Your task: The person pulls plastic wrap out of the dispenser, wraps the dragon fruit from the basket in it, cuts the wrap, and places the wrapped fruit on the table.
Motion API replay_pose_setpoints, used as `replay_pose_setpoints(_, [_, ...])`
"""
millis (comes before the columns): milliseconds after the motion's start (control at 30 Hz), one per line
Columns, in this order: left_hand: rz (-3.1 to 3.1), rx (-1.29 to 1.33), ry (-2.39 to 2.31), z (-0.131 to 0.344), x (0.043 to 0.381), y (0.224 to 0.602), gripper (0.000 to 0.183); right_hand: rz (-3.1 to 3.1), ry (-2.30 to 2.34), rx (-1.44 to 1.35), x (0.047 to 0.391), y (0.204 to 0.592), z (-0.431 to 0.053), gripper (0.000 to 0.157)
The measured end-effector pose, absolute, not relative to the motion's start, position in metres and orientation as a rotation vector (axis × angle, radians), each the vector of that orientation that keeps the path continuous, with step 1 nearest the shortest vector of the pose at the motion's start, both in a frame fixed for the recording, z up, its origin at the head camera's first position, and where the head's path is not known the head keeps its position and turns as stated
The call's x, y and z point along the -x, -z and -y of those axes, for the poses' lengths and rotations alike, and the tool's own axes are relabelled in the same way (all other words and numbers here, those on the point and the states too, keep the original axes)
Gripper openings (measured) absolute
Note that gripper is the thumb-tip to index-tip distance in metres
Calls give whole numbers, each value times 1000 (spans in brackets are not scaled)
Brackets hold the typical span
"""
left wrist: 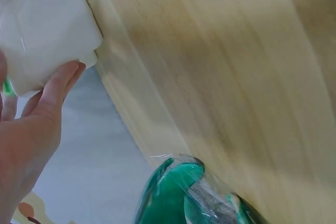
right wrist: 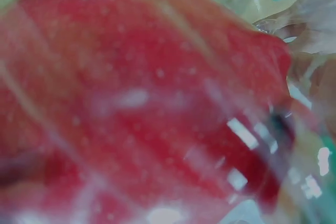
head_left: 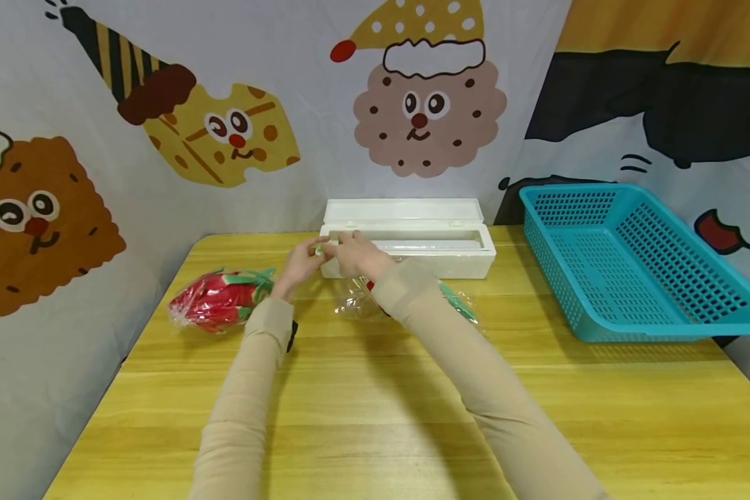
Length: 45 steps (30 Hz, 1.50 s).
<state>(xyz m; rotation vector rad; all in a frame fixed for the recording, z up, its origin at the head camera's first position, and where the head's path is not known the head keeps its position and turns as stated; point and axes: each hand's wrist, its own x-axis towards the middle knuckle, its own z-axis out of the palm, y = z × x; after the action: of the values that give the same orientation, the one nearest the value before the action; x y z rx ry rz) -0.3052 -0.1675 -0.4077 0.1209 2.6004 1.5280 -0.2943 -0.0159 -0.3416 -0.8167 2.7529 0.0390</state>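
Note:
A white cling film box [head_left: 425, 264] stands open at the back, a film roll [head_left: 431, 244] inside it. At its left end my left hand [head_left: 300, 265] grips the edge; the left wrist view shows its fingers [left wrist: 55, 90] round the box corner, near a small green piece [left wrist: 7, 87]. My right hand [head_left: 359, 255] is beside the left one, over the box's left part; its fingertips are hidden. Below my right forearm lies a film-wrapped dragon fruit [right wrist: 147, 77], mostly hidden in the head view. Another wrapped dragon fruit [head_left: 221, 300] lies left of my left hand.
A turquoise plastic basket [head_left: 581, 305] stands at the right of the wooden table [head_left: 350, 417]. A printed cloth [head_left: 275, 42] hangs behind the table. The box's raised lid [head_left: 403, 210] leans near the cloth.

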Motion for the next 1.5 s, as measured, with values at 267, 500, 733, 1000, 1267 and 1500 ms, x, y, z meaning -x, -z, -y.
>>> replay_pose_setpoints(267, [-2639,-171,-1482,166,305,408,48,-2783,-69,841,294,344,17,71])
replay_pose_setpoints(500, [-2738,-214,-1412,164,304,410,46,-2816,-121,828,293,346,17,69])
replay_pose_setpoints(733, [-2777,-293,-1372,165,303,409,41,-2832,-141,843,293,347,18,67])
replay_pose_setpoints(1000, [-2786,-267,-1355,165,303,409,38,-2843,-205,895,292,348,18,64])
replay_pose_setpoints(1267, [-2810,-260,-1322,165,303,409,39,-2845,-174,879,296,348,14,65])
replay_pose_setpoints(1500, [-2829,-288,-1341,165,304,411,38,-2808,-88,835,303,344,2,53])
